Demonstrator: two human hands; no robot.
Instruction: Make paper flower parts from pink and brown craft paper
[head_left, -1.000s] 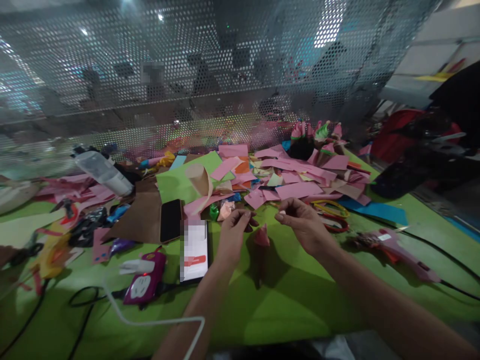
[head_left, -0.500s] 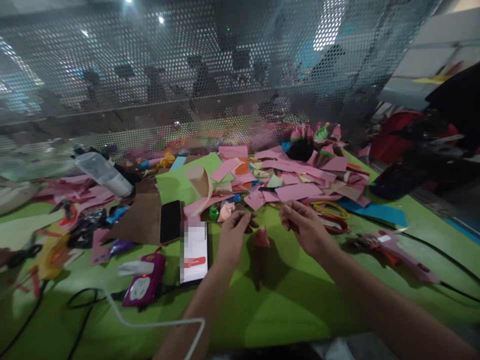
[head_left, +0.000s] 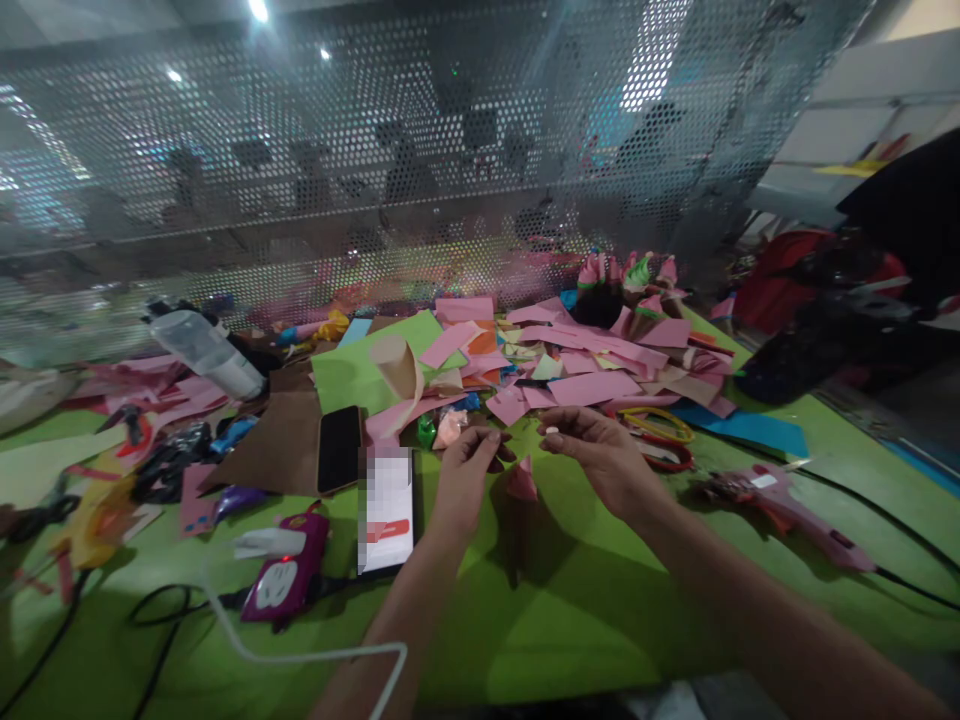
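My left hand (head_left: 469, 465) is closed in a loose pinch above the green table, and anything between its fingers is hidden. Opposite it, my right hand (head_left: 592, 450) has thumb and fingers drawn together. A tiny white spot shows at those fingertips, too small to name. Between and just below the hands is a small pink pointed piece (head_left: 523, 482) with a darker brown part running down toward me. Neither hand visibly touches it. Left of my left hand lie a pale pink lump in clear wrap (head_left: 451, 428) and a green lump (head_left: 427, 431).
A pink glue gun (head_left: 799, 515) lies right, by yellow-handled scissors (head_left: 660, 425). Pink paper strips (head_left: 592, 388) cover the back, below a perforated metal screen (head_left: 450, 200). Left are two phones (head_left: 340, 450), a magenta device (head_left: 285, 570), cables and a clear bottle (head_left: 206, 350).
My right hand has shifted slightly left and down, turning so a white spot shows at its fingertips. My left hand and the pink piece stay nearly still.
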